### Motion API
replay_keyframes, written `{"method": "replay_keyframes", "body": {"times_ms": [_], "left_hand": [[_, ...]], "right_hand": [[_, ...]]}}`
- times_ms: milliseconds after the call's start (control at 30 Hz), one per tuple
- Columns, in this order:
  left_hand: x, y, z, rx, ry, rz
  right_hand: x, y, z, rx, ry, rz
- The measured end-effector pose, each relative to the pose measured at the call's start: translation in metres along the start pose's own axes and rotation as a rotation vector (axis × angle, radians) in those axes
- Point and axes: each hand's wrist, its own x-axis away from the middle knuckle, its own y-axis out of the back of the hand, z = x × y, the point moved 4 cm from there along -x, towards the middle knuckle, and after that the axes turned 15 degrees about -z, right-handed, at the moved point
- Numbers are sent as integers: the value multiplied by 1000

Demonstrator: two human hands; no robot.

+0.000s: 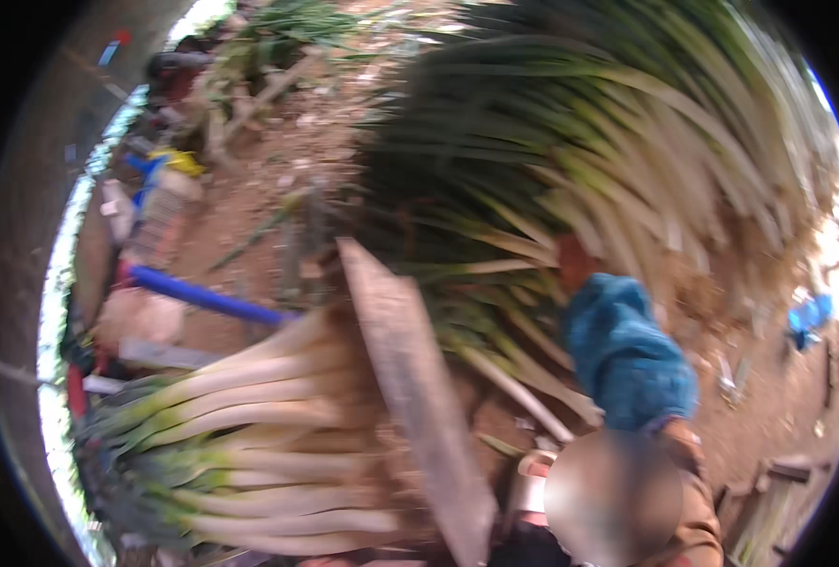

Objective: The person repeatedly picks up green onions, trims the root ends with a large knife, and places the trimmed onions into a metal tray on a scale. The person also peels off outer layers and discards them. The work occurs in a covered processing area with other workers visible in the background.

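Observation:
My right arm, in a teal sleeve [627, 350], reaches up from the lower right. My right hand [576, 262] is at the near edge of a big heap of leeks [627, 142], touching the pale stalks. Motion blur smears its fingers, so their grip does not show. The heap's dark green leaves point left and its roots right. To the left of my arm, trimmed-looking leeks [278, 416] lie side by side, white ends against a wooden board [419, 397] that slants down the middle. My left hand cannot be made out.
A blue pole [207, 295] lies at the left above the row. Loose leek stalks [523, 392] lie between board and arm. A blue scrap [810, 319] is on the soil at right, with wooden slats [769, 501] below. A pale blurred disc covers part of the lower right.

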Motion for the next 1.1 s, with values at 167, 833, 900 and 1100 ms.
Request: {"method": "replay_keyframes", "body": {"times_ms": [167,833,900,1100], "left_hand": [[-5,6,6,53,3,-43],[5,16,-11,87,-78,-148],[13,15,-13,80,-80,-175],[48,8,-7,91,-31,-253]], "right_hand": [[8,-14,0,-151,-67,85],[78,38,-36,-490,-100,429],[99,43,-41,-450,-24,325],[134,81,-42,-586,-213,541]]}}
